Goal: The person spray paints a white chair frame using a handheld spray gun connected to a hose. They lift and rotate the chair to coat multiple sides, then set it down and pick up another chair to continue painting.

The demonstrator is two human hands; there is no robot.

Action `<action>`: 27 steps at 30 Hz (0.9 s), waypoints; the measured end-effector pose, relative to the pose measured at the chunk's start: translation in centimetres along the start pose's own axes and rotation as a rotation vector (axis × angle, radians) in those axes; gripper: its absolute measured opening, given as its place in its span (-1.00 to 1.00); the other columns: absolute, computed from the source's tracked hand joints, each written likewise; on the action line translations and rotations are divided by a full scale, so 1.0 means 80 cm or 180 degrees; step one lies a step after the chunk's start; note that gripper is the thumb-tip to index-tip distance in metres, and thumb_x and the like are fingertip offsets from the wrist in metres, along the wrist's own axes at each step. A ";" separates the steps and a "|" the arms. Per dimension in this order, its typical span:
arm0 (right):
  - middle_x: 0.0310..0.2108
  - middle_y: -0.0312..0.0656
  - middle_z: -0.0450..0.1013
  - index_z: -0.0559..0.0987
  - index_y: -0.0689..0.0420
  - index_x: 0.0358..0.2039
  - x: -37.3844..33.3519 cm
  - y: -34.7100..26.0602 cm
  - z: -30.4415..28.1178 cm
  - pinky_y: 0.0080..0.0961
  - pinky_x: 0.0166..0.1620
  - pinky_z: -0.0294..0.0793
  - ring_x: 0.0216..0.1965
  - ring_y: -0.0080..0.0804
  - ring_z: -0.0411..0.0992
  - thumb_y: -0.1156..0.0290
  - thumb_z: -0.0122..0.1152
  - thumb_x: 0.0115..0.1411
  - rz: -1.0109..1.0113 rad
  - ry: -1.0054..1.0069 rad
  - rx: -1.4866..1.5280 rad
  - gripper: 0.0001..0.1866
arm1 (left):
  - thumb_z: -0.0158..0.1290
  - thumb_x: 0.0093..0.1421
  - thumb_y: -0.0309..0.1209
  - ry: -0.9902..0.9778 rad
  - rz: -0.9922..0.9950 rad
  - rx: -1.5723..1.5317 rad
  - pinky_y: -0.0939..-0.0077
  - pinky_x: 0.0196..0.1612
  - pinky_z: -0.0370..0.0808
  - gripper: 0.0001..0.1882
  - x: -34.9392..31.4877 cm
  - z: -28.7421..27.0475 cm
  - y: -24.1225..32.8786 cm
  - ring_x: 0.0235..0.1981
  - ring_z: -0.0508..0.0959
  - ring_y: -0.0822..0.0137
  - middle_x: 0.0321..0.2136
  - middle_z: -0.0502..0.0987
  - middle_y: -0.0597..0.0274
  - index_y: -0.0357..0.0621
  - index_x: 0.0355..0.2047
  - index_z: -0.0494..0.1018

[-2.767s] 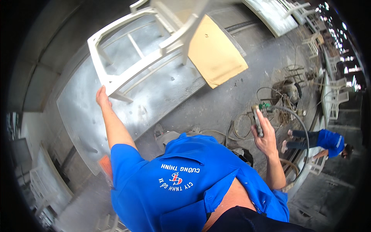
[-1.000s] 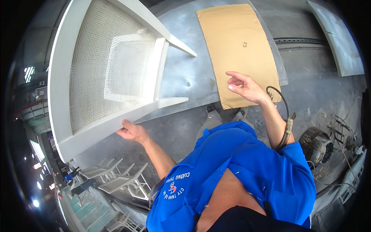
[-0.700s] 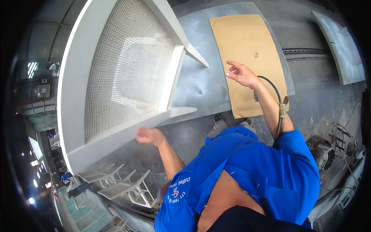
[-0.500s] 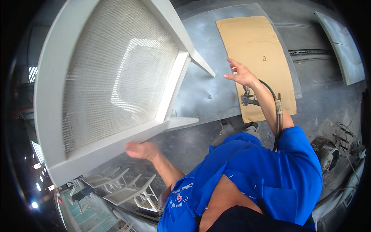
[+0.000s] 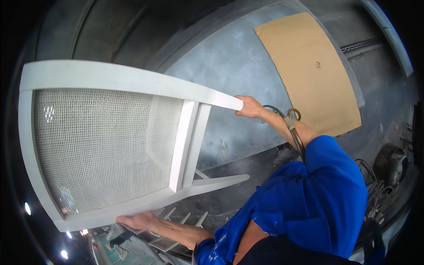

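Note:
A white chair (image 5: 132, 81) with a woven mesh panel (image 5: 106, 145) fills the left side of the view, tilted, its legs pointing right. My right hand (image 5: 249, 107) is closed around the tip of its upper leg. Along the lower side rail, my left hand (image 5: 139, 221) grips from beneath; some of its fingers are hidden behind the wood. A dark hose (image 5: 298, 137), bound with tape, runs along my right forearm.
Under and beyond the chair lies a grey, paint-dusted board (image 5: 229, 57) with a brown cardboard sheet (image 5: 318, 84) on it. A dark round drum-like object (image 5: 391, 163) and tangled cables (image 5: 375, 194) sit at right. More white chairs (image 5: 165, 243) stand at lower left.
My right hand has moved from above the cardboard to the chair's leg and closed on it. My left hand has taken the lower rail. The chair has turned and swung lower; the spray gun is now out of sight.

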State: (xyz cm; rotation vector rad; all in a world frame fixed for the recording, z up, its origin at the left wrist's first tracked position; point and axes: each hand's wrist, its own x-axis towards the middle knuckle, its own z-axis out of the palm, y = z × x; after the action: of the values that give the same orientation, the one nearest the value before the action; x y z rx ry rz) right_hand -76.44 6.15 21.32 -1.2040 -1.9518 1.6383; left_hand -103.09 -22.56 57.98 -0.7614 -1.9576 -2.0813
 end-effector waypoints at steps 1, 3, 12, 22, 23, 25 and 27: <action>-0.06 -0.05 0.64 0.58 0.09 0.11 0.003 -0.006 0.002 -0.19 0.10 0.58 0.03 -0.05 0.59 0.27 0.47 -0.03 -0.0001 0.0048 -0.0084 -0.37 | -0.43 0.52 0.21 -0.0028 0.0045 0.0070 -0.02 0.57 -0.10 -0.11 0.008 -0.003 -0.005 0.54 -0.05 -0.10 0.55 -0.14 -0.10 -0.30 0.53 -0.18; -0.04 -0.10 0.63 0.58 0.03 0.14 0.007 -0.019 0.004 -0.15 0.08 0.58 0.01 -0.09 0.58 0.28 0.39 0.01 0.0061 0.0157 -0.0336 -0.40 | -0.42 0.53 0.18 -0.0033 -0.0056 -0.0039 0.02 0.57 -0.05 -0.12 0.026 -0.008 -0.013 0.53 -0.01 -0.08 0.54 -0.11 -0.10 -0.34 0.52 -0.15; -0.08 -0.10 0.64 0.62 0.07 0.05 -0.065 -0.103 -0.047 -0.17 0.02 0.58 0.00 -0.07 0.59 0.35 0.29 0.02 0.0316 0.0296 -0.0309 -0.49 | -0.14 0.53 -0.01 0.0130 -0.0501 -0.0107 0.18 0.50 0.15 -0.23 0.128 0.015 -0.009 0.46 0.19 -0.01 0.49 0.08 -0.12 -0.46 0.45 0.06; -0.28 0.12 0.64 0.62 0.29 -0.04 -0.293 -0.172 -0.191 -0.13 -0.12 0.60 -0.21 0.02 0.64 0.34 0.33 -0.02 0.0357 0.0982 -0.0317 -0.50 | -0.10 0.54 -0.10 -0.0598 -0.1058 -0.0239 0.17 0.49 0.15 -0.30 0.193 0.119 0.014 0.42 0.24 0.03 0.44 0.20 -0.09 -0.43 0.44 0.11; -0.29 0.14 0.64 0.62 0.31 -0.05 -0.320 -0.173 -0.203 -0.12 -0.14 0.61 -0.24 0.03 0.64 0.33 0.34 -0.03 0.0390 0.1036 -0.0338 -0.49 | -0.10 0.54 -0.11 -0.0714 -0.1257 -0.0341 0.16 0.50 0.14 -0.31 0.194 0.141 0.012 0.42 0.24 0.02 0.44 0.21 -0.08 -0.42 0.43 0.12; -0.33 0.16 0.63 0.62 0.33 -0.05 -0.381 -0.174 -0.233 -0.14 -0.17 0.62 -0.29 0.01 0.65 0.30 0.36 -0.04 0.0528 0.1128 -0.0364 -0.47 | -0.11 0.54 -0.12 -0.0961 -0.1720 -0.0511 0.11 0.52 0.11 -0.34 0.188 0.185 0.010 0.44 0.23 0.03 0.45 0.21 -0.03 -0.38 0.43 0.15; -0.36 0.17 0.63 0.62 0.35 -0.05 -0.444 -0.169 -0.260 -0.16 -0.20 0.63 -0.34 -0.01 0.66 0.28 0.38 -0.05 0.0651 0.1291 -0.0448 -0.44 | -0.11 0.53 -0.09 -0.1364 -0.1837 -0.0355 0.07 0.52 0.12 -0.33 0.164 0.239 0.005 0.43 0.26 0.00 0.43 0.25 -0.07 -0.37 0.43 0.15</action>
State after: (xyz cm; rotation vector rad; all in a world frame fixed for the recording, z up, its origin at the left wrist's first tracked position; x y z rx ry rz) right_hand -46.06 -7.21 49.18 -1.6870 -1.7532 1.2300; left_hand -109.55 -1.29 64.59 -0.7831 -2.5513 -2.5274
